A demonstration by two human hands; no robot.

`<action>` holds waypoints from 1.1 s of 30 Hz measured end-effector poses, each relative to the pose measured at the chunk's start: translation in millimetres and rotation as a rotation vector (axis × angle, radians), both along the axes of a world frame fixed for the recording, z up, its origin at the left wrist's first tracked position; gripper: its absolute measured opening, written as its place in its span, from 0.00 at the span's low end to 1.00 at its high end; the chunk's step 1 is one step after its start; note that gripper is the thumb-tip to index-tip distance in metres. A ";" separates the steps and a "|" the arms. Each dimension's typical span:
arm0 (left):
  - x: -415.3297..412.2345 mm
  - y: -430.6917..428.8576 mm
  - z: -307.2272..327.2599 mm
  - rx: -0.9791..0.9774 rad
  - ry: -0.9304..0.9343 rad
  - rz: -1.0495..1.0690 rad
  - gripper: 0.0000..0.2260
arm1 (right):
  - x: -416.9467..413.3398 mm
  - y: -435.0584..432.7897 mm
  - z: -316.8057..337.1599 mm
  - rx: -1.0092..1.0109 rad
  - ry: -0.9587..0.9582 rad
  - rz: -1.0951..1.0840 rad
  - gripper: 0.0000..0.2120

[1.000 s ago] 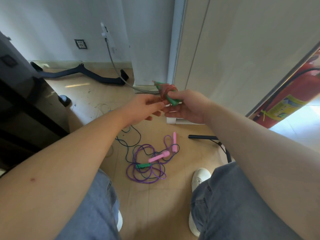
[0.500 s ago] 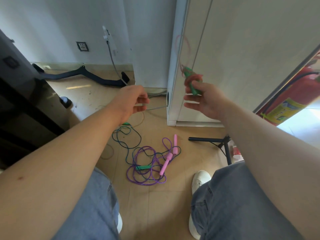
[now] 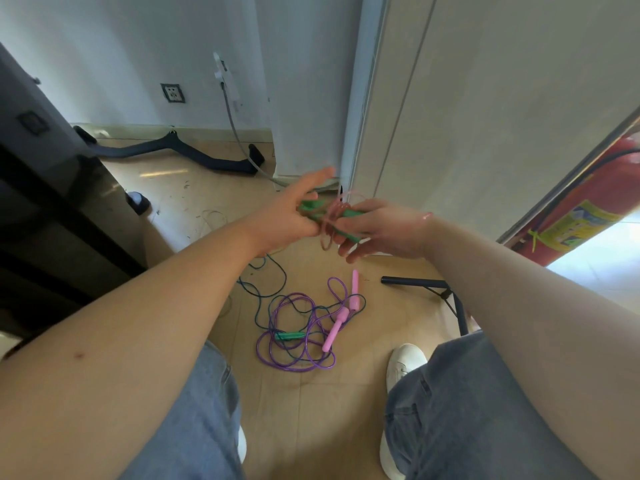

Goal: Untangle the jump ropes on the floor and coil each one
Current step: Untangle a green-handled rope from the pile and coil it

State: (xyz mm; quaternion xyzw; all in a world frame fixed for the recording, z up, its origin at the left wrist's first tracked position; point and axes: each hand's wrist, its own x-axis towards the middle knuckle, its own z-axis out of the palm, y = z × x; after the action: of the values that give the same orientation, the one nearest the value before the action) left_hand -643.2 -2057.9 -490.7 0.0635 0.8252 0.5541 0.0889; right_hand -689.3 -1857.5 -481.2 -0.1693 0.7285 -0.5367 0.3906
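The right hand (image 3: 388,230) closes its grip on a pair of green handles (image 3: 348,214), thumb on top and fingers curled loosely beneath them. The left hand (image 3: 284,220) meets it from the other side with its fingers stretched out nearly straight. They lie against the far end of the handles rather than wrapping round them, so that grip is open. Thin loops of a pink rope (image 3: 327,225) wind round the handles between the two hands, blurred by motion. One loop hangs under the right fingers.

This bundle is held in the air, over and a little beyond the purple rope (image 3: 298,368), which lies in a loose tangle on the floor (image 3: 311,410) between the person's knees. Two pink handles (image 3: 334,330) lie at the right edge of the purple rope. A dark rope (image 3: 256,308) threads through its loops and trails off to its left. A loose green handle (image 3: 289,336) rests in the middle of the purple rope.

Just right of the purple rope is a white shoe (image 3: 403,362). A black stand leg (image 3: 412,281) lies near it on the same side, slightly farther off. Well to its right a red fire extinguisher (image 3: 595,202) leans by a doorway. Beyond it to the left, a black bar (image 3: 166,147) lies by the wall, under a wall socket (image 3: 172,92).
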 end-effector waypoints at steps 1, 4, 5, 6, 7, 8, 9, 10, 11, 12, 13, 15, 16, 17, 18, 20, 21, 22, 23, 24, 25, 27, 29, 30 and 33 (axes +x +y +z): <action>1.9 0.7 1.3 -0.018 0.001 -0.033 0.33 | 0.6 -0.3 0.1 0.002 -0.028 0.022 0.08; 4.8 2.1 4.8 -0.008 -0.037 -0.045 0.26 | 0.1 2.6 0.7 0.021 -0.069 0.033 0.06; 6.0 2.7 6.7 0.024 -0.072 -0.043 0.25 | -0.4 3.3 0.6 0.027 -0.060 0.034 0.07; 7.0 3.1 8.4 0.080 -0.117 -0.044 0.25 | -0.4 3.4 0.8 0.033 -0.043 0.033 0.07; 7.0 3.1 8.9 0.168 -0.172 -0.041 0.26 | -0.2 3.0 0.8 0.039 -0.021 0.027 0.07; 6.9 3.4 10.1 0.276 -0.234 -0.029 0.27 | 0.0 2.2 0.6 0.048 0.003 0.014 0.06; 6.1 3.6 10.6 0.386 -0.296 -0.007 0.27 | -0.1 1.0 0.1 0.065 0.036 -0.006 0.06; 5.1 4.5 11.9 0.490 -0.351 0.018 0.24 | 0.3 -0.3 -0.3 0.098 0.086 -0.025 0.06; 3.1 5.2 11.7 0.562 -0.387 0.046 0.20 | 0.8 -1.9 -0.6 0.150 0.158 -0.037 0.05; 1.8 6.2 11.6 0.581 -0.406 0.072 0.16 | 1.7 -3.6 -0.2 0.211 0.248 -0.037 0.05; 0.5 6.8 9.7 0.555 -0.416 0.100 0.14 | 3.1 -5.8 0.6 0.267 0.342 -0.032 0.05; -0.7 7.3 5.3 0.475 -0.416 0.149 0.17 | 5.3 -9.1 2.8 0.323 0.477 -0.026 0.06; -0.6 8.0 4.7 0.439 -0.403 0.166 0.18 | 5.1 -9.3 4.0 0.329 0.493 -0.025 0.06; -0.6 8.2 4.6 0.389 -0.381 0.172 0.18 | 4.5 -8.4 4.9 0.324 0.476 -0.019 0.06; -0.1 8.3 5.7 0.330 -0.353 0.177 0.16 | 3.5 -6.6 5.0 0.315 0.439 -0.007 0.06; -1.0 5.9 5.7 0.247 -0.297 0.216 0.17 | 2.0 -2.6 3.7 0.287 0.340 0.036 0.06; -2.1 3.4 4.8 0.247 -0.272 0.239 0.17 | 1.6 -0.9 2.8 0.259 0.273 0.060 0.07; -2.3 0.9 4.4 0.266 -0.253 0.243 0.17 | 1.7 0.5 3.1 0.212 0.193 0.078 0.07; -2.6 -1.7 3.7 0.283 -0.236 0.229 0.17 | 1.9 1.3 3.7 0.155 0.104 0.093 0.07; -1.9 -2.5 4.4 0.308 -0.229 0.205 0.17 | 2.2 1.8 4.9 0.100 0.013 0.112 0.08; -1.7 -2.5 4.8 0.337 -0.235 0.177 0.18 | 2.4 2.2 6.4 0.059 -0.070 0.141 0.09; -0.1 1.8 7.6 0.436 -0.275 0.110 0.20 | 3.4 2.9 9.4 0.007 -0.194 0.216 0.12; 1.0 5.7 8.2 0.523 -0.316 0.016 0.23 | 3.9 3.3 10.1 -0.034 -0.265 0.264 0.12; 1.9 6.7 8.6 0.546 -0.334 -0.028 0.25 | 4.1 3.6 10.4 -0.048 -0.288 0.277 0.12; 2.1 6.5 9.9 0.525 -0.400 -0.058 0.28 | 4.8 5.7 11.5 -0.069 -0.315 0.283 0.12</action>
State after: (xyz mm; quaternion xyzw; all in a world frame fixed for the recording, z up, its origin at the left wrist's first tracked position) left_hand -641.1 -2051.4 -480.8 -0.0026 0.6184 0.7465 0.2456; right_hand -684.5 -1851.8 -469.7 -0.1971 0.6087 -0.5211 0.5649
